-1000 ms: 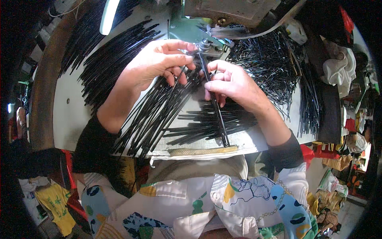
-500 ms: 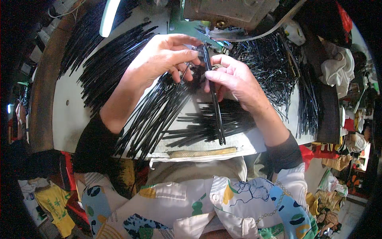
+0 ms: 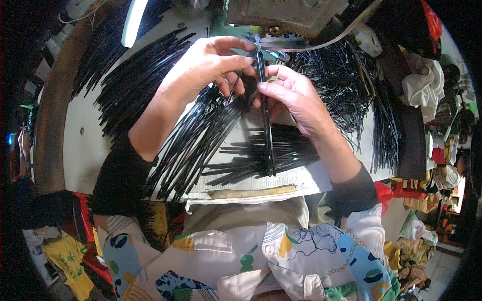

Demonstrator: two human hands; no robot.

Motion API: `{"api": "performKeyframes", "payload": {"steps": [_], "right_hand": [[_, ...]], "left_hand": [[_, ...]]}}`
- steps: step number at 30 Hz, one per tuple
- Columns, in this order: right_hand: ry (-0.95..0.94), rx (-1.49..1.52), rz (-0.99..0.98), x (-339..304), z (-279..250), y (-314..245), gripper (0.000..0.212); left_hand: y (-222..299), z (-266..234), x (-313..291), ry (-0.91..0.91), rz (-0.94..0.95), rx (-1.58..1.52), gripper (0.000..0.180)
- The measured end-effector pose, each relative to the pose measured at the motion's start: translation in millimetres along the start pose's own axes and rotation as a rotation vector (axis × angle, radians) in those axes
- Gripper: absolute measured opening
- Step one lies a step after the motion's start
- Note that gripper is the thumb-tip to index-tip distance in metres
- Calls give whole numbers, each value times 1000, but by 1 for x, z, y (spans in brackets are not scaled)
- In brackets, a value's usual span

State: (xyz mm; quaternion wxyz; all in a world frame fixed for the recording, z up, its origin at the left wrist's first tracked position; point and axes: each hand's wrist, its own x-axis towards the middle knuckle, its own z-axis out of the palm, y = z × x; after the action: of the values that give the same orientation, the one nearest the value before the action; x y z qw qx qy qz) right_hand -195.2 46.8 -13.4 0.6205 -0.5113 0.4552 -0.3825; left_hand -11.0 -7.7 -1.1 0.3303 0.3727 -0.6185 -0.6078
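A long, narrow black strip (image 3: 267, 135) with a shine to it runs from the machine's working area down toward the table's front edge. My right hand (image 3: 291, 93) pinches it between thumb and fingers, below its far end. Close by on the other side, my left hand (image 3: 213, 65) is closed, its thumb and forefinger meeting at the strip's upper end beside the machine. The lower fingers of that hand curl over a fan of similar black strips (image 3: 196, 138). Its exact contact with the strip's tip is hard to make out.
A sewing-type machine head (image 3: 286, 15) hangs just beyond my hands. Bundled black strips (image 3: 140, 80) lie left, a tangled heap (image 3: 331, 75) right, and more strips (image 3: 246, 153) nearer me. A brown rod-like piece (image 3: 251, 192) rests at the front edge. A lit lamp (image 3: 134, 22) stands upper left.
Both hands have shifted slightly away from me toward the machine, carrying the black strip with them. Its near end has swung a little to the left.
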Motion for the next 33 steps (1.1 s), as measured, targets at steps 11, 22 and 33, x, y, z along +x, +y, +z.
{"api": "performKeyframes", "payload": {"steps": [11,22,33], "right_hand": [[47,190,85,0,5,5,17],[155,107,-33,3,-7,9,18],[84,161,-73,7,3,6,23]], "left_hand": [[-3,1,1,56,-166,2,24],[-5,10,7,-42,-122,-71,25],[-5,5,-7,-36,-124,-125,29]]}}
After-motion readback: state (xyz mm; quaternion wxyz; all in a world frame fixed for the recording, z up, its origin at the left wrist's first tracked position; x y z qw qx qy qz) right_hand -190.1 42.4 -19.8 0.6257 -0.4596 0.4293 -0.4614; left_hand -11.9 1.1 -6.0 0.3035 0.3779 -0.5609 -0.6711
